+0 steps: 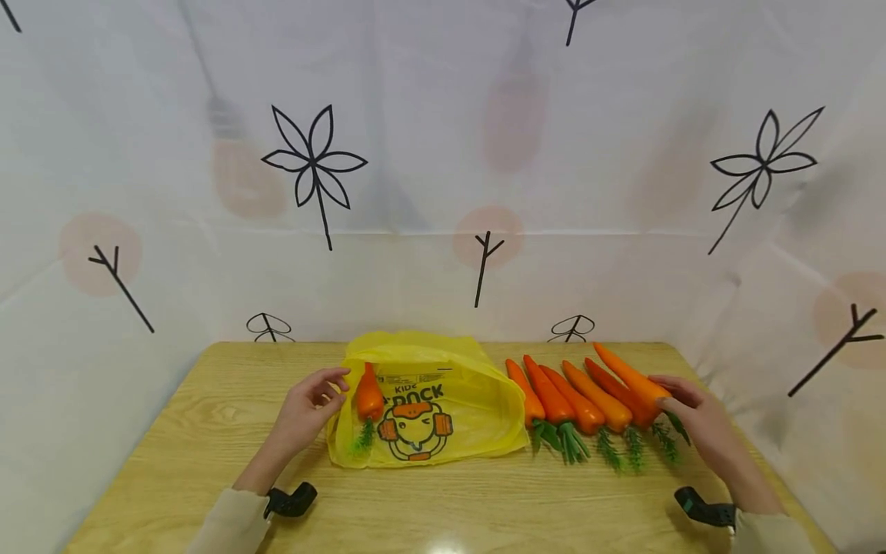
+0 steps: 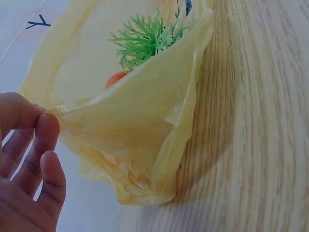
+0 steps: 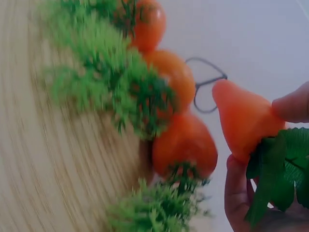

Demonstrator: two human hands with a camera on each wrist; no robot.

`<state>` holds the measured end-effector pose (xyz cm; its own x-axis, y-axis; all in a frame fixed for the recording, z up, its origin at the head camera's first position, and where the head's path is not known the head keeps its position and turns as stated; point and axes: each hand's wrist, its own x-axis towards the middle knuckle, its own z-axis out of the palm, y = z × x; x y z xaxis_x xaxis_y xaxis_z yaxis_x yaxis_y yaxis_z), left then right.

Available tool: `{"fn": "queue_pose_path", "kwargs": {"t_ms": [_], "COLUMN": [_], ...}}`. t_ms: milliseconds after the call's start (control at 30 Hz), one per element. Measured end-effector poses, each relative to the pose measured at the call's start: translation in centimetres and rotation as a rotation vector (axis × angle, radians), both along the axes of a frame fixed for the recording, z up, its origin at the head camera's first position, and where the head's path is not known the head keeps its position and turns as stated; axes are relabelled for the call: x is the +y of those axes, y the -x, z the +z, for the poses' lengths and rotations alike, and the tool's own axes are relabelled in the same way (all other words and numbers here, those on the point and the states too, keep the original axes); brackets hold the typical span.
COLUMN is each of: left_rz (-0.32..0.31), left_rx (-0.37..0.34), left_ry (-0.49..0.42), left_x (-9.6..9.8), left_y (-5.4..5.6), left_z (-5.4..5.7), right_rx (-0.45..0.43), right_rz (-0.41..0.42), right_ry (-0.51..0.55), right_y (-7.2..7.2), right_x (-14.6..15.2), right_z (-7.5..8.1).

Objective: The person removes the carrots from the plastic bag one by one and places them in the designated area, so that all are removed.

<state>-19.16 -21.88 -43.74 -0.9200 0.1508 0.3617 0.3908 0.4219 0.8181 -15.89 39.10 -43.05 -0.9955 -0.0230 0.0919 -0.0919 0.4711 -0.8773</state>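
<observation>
A yellow plastic bag (image 1: 477, 419) with a printed duck lies on the table. My left hand (image 1: 311, 408) pinches its edge between thumb and finger, as the left wrist view shows. At the bag's left end is a carrot (image 1: 370, 398); its green top (image 2: 145, 41) shows above a fold of the bag, which partly hides the orange root. My right hand (image 1: 702, 419) grips another carrot (image 1: 628, 373) near its leafy end, tip pointing away and to the left. In the right wrist view this carrot (image 3: 244, 118) is raised beside the row, thumb and fingers on opposite sides.
Several carrots (image 1: 577, 408) lie side by side right of the bag, green tops toward me. The wooden table (image 1: 484, 508) ends at a white cloth (image 1: 415, 285) with drawn plants, which also hangs at both sides. Black straps with cameras sit on both wrists.
</observation>
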Motion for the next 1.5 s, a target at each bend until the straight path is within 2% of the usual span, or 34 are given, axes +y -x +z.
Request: {"fn": "queue_pose_path", "kwargs": {"t_ms": [267,467,600,733,833,1100,1300,1500], "left_rz": [-0.011,-0.002,0.004,0.006,0.006,0.007,0.0,-0.008], "left_rx": [0.01,0.014,0.017,0.012,0.006,0.007,0.009,0.015], "left_ry": [-0.005,0.007,0.013,0.011,0.004,0.002,-0.004,-0.011], "left_x": [-0.1,-0.1,0.0,0.0,0.0,-0.1,-0.1,-0.2], "left_y": [0.1,0.0,-0.1,-0.2,-0.2,-0.2,-0.1,-0.1], "left_z": [-0.1,-0.1,0.1,0.2,0.2,0.2,0.1,0.0], "right_rx": [-0.062,-0.044,-0.022,-0.061,-0.094,-0.114,-0.076,-0.048], "right_rz": [-0.109,-0.16,-0.179,-0.178,-0.159,-0.135,-0.15,-0.198], "right_ry": [-0.054,-0.087,-0.1,-0.124,-0.159,-0.2,-0.179,-0.323], "right_y": [0.3,0.3,0.2,0.2,0.3,0.4,0.4,-0.1], "right_x": [1.6,2.1,2.4,2.5,2.5,2.5,2.5,2.1], "right_z": [-0.9,-1.9,-2.6,-3.0,-2.9,-2.5,-2.0,-0.6]}}
